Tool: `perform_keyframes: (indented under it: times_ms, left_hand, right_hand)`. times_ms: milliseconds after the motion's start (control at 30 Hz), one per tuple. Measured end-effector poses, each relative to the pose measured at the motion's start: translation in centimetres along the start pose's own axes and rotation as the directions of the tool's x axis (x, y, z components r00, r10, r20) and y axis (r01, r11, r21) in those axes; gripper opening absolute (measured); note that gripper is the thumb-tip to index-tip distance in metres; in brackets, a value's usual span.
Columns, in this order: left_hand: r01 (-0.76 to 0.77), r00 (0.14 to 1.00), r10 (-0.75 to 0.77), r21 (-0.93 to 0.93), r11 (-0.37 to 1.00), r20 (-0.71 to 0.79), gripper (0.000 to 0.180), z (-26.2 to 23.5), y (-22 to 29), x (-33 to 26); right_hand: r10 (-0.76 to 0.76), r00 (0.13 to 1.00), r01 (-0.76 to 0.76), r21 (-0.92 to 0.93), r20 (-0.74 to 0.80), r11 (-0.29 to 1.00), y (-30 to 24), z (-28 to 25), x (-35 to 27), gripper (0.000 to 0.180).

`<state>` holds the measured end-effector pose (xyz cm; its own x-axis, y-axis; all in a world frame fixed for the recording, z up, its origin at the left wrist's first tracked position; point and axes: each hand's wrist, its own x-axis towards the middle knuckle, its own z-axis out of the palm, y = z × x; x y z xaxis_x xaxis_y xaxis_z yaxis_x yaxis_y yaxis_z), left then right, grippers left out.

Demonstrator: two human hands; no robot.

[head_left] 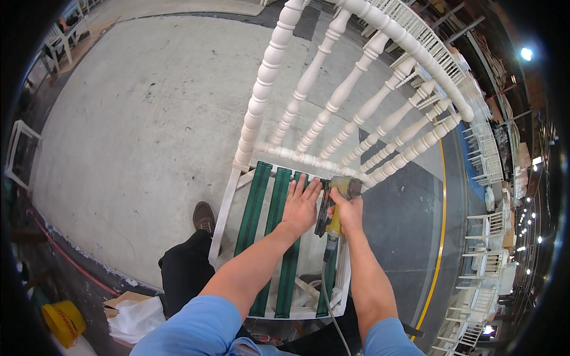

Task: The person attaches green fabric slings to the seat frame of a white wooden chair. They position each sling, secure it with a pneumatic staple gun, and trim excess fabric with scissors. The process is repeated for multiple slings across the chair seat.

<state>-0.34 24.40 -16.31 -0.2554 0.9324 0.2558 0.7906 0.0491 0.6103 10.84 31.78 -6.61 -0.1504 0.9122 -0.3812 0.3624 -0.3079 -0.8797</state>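
A white chair frame (pixel 221 222) with turned spindles (pixel 323 118) in its tall back stands in front of me. Several dark green webbing straps (pixel 276 207) run from the back of its seat frame to the front. My left hand (pixel 301 206) lies with fingers stretched out on a strap near the back rail. Beside it, my right hand (pixel 350 210) is closed around the handle of a yellow and black air staple gun (pixel 334 224). Its nose is near the strap's back end; my fingers and the tool hide the exact contact. A hose (pixel 326 285) trails from the handle toward me.
At lower left are a yellow bucket (pixel 63 323) and a cardboard box with white wrapping (pixel 136 317). A red hose (pixel 74 261) lies on the left. White chairs (pixel 484 264) line the right side, past a yellow floor line (pixel 440 237). More spindled white frames (pixel 415 29) stand beyond the chair.
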Motion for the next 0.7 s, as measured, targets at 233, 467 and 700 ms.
perform_keyframes:
  times_ms: [233,467,700]
  left_hand:
    - [-0.001,1.0,0.001,-0.014,1.0,-0.02,0.065,0.2,-0.1,0.0]
    - [0.049,0.999,-0.048,-0.055,0.997,0.015,0.06,0.1,-0.3,-0.1]
    - [0.021,0.994,-0.034,-0.121,0.992,-0.102,0.055,0.4,-0.5,-0.3]
  right_hand:
    - [0.006,1.0,-0.007,-0.042,-0.03,0.999,0.3,0.5,0.1,0.029]
    - [-0.052,0.998,0.053,-0.04,0.036,0.998,0.1,0.5,-0.2,0.027]
    - [-0.028,0.998,0.03,-0.042,0.052,0.999,-0.1,1.4,0.0,0.024]
